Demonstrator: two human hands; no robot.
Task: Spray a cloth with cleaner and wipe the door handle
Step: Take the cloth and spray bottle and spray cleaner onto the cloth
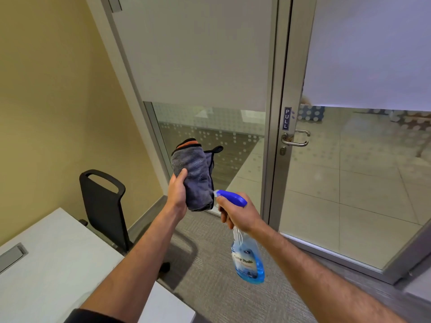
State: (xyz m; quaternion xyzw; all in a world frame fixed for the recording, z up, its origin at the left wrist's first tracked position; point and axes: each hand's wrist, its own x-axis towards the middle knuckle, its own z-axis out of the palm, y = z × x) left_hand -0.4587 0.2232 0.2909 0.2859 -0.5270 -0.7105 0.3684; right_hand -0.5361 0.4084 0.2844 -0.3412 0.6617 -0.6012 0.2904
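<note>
My left hand (177,191) holds a folded grey cloth (194,176) with a black and orange edge, upright in front of me. My right hand (240,213) grips the neck of a spray bottle (247,257) of blue cleaner. Its blue trigger head (231,197) has the white nozzle almost touching the cloth's lower right side. The silver lever door handle (295,138) sits on the metal frame of the glass door, further away and to the upper right of both hands, under a "PULL" sign (287,118).
A white desk (60,264) fills the lower left, with a black chair (102,201) behind it by the yellow wall. Grey carpet (210,287) lies below my arms. The glass door (349,183) and a glass side panel (210,136) stand ahead.
</note>
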